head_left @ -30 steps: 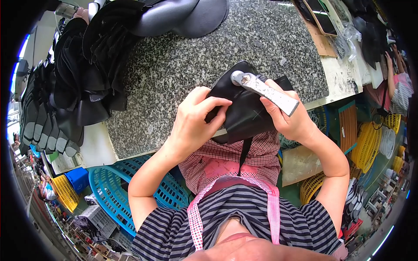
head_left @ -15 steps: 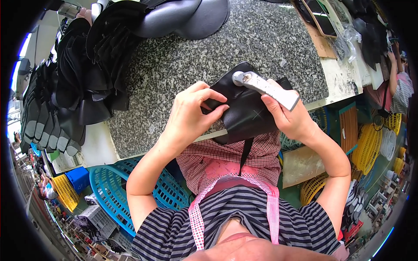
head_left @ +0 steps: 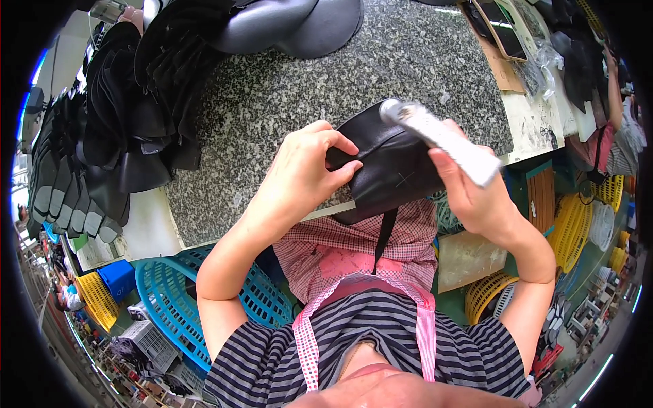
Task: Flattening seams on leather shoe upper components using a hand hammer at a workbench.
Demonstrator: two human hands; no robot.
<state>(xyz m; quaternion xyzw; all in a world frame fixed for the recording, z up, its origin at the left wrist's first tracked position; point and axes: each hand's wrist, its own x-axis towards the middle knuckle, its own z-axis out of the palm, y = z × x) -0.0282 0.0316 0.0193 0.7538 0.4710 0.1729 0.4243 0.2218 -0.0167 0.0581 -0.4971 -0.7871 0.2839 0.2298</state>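
A black leather piece (head_left: 392, 170) with a seam and a pale cross mark lies at the near edge of the stone slab (head_left: 272, 122), part of it hanging over. My left hand (head_left: 303, 170) pinches its left edge between thumb and fingers. In my right hand (head_left: 479, 200) is a silver-grey hammer (head_left: 442, 132), its body blurred by motion. The rounded hammer face is over the far part of the leather; whether it touches cannot be told. My right fingers are partly hidden behind the hammer.
Stacked black leather pieces (head_left: 129, 115) crowd the slab's left side, with larger grey-black ones (head_left: 299, 27) at the far edge. A phone-like device (head_left: 500, 27) lies far right beside clear plastic (head_left: 546, 61). Below the table stands a blue basket (head_left: 163, 299). Another person's arm (head_left: 614, 95) shows far right.
My right hand and the hammer have shifted right and a little nearer to me. My left hand and the leather have moved slightly to the right.
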